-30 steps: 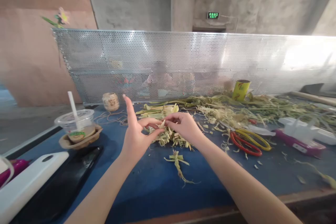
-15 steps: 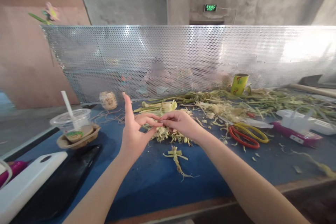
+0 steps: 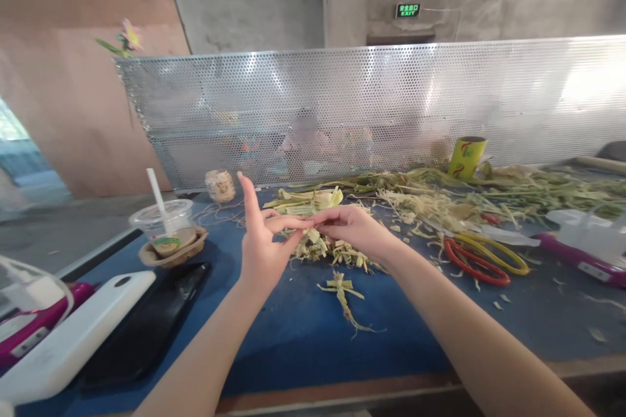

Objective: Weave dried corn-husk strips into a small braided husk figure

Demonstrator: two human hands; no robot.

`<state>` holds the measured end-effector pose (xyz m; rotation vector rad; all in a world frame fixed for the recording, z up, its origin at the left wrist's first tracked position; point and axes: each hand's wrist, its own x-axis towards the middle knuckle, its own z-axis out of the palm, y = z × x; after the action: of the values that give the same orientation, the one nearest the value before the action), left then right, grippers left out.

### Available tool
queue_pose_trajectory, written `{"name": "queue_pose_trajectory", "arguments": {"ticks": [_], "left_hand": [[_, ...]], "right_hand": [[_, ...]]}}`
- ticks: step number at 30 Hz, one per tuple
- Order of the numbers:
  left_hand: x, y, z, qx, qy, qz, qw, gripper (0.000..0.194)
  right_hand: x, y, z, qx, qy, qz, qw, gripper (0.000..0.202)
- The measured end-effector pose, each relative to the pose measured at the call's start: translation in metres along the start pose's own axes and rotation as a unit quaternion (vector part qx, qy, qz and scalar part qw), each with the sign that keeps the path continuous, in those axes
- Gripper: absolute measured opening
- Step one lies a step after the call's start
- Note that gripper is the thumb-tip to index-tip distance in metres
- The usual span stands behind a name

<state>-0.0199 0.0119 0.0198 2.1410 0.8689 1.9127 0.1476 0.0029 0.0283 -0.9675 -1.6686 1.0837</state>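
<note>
My left hand (image 3: 264, 241) and my right hand (image 3: 355, 229) meet fingertip to fingertip above the table. One finger of the left hand points straight up, while its other fingers and thumb pinch toward the right hand. The right thumb and fingers are pinched together at the same spot. Whatever lies between the fingertips is too small to make out. Beneath and behind them is a heap of cut, pale green-yellow dried stalk pieces (image 3: 317, 251). Nearer to me lies a small root-like bundle of plant fibre (image 3: 343, 296).
Scissors with red and yellow handles (image 3: 476, 264) lie right, near a purple power strip (image 3: 581, 260). Dried stalks (image 3: 425, 186) and a yellow tube (image 3: 467, 158) lie behind. Left are a twine roll (image 3: 220, 186), plastic cup (image 3: 163, 225), black phone (image 3: 147, 326) and white case (image 3: 88, 332).
The view has turned slightly left, so everything sits further right in the picture. My hands stay joined at the fingertips, with the left fingers a little straighter.
</note>
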Motion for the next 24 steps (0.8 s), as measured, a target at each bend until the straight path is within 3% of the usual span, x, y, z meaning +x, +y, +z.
{"name": "queue_pose_trajectory", "arguments": {"ticks": [4, 9, 15, 17, 20, 24], "left_hand": [[-0.003, 0.008, -0.001, -0.034, 0.001, -0.07, 0.997, 0.101], [-0.005, 0.008, 0.0, -0.067, -0.029, -0.133, 0.988, 0.107], [-0.004, 0.007, 0.001, -0.048, -0.038, -0.151, 0.987, 0.103], [-0.002, 0.005, 0.002, -0.086, -0.027, -0.185, 0.979, 0.107], [-0.001, 0.0, 0.003, -0.151, -0.013, -0.252, 0.956, 0.117], [-0.002, -0.006, 0.01, -0.237, -0.01, -0.327, 0.915, 0.122]], "right_hand": [[-0.001, 0.002, 0.003, 0.063, -0.029, 0.006, 0.998, 0.018], [0.0, 0.0, 0.009, 0.023, 0.02, 0.036, 0.999, 0.023], [-0.003, 0.006, 0.019, -0.138, 0.111, -0.09, 0.98, 0.037], [-0.007, 0.008, 0.027, -0.226, 0.152, -0.161, 0.949, 0.039], [-0.011, 0.01, 0.038, -0.382, 0.188, -0.241, 0.872, 0.029], [-0.011, 0.014, 0.044, -0.533, 0.189, -0.269, 0.78, 0.018]]}}
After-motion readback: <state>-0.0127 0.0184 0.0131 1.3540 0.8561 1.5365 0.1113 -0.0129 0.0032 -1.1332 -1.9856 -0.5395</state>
